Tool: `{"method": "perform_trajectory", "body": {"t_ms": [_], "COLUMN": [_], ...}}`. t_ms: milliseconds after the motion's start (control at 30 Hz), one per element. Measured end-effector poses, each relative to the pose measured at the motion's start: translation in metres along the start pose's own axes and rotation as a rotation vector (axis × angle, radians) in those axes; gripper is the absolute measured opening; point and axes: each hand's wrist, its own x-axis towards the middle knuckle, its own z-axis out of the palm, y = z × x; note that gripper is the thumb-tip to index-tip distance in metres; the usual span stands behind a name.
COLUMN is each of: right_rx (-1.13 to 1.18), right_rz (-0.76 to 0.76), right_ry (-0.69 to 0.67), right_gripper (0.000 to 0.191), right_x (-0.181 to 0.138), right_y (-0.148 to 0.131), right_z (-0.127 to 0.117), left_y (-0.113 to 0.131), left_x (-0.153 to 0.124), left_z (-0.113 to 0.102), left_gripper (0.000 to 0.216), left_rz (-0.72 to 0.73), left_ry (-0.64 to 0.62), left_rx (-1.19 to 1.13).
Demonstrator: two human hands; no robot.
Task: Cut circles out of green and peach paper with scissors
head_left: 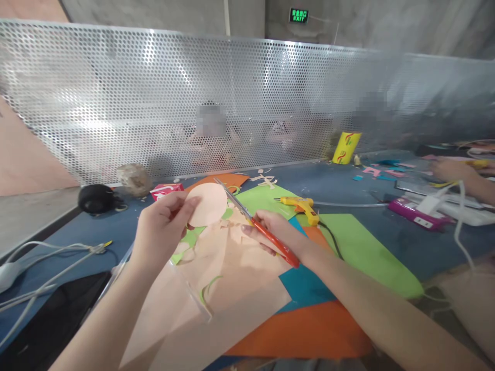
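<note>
My left hand [164, 226] pinches a round peach paper cut-out [209, 203] and holds it up over the table. My right hand [276, 234] grips red-handled scissors [263, 232]; their blades point up and left, with the tips beside the cut-out's right edge. Below both hands lies a large peach sheet [228, 268] with cut edges. It overlaps green [348, 247], teal [305, 283] and orange [301, 330] sheets on the blue table.
A yellow glue gun [301, 206] with a black cord lies just past my right hand. A perforated metal screen [247, 103] runs along the table's far side. Another person's hand [448, 167] works at the right. White cables [50, 257], a black round object [96, 198] and a purple power strip [415, 214] are around.
</note>
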Motion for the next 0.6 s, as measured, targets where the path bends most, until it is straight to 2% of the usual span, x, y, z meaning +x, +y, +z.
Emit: {"method": "perform_trajectory", "body": {"t_ms": [233,600], "right_rx": [-0.027,-0.062], "right_rz": [0.006,0.048], "right_ry": [0.011,0.027], "right_gripper": [0.041,0.042], "right_x": [0.0000,0.0049], "right_y": [0.0019,0.0043], "right_z": [-0.0014,-0.0057], "left_y": [-0.0008,-0.0071], "left_x": [0.0022,0.0095], "left_z": [-0.0045,-0.0097], "left_gripper": [0.027,0.026], "left_rz": [-0.019,-0.036], "left_ry": [-0.082,-0.095], "left_rx": [-0.001,0.016]}}
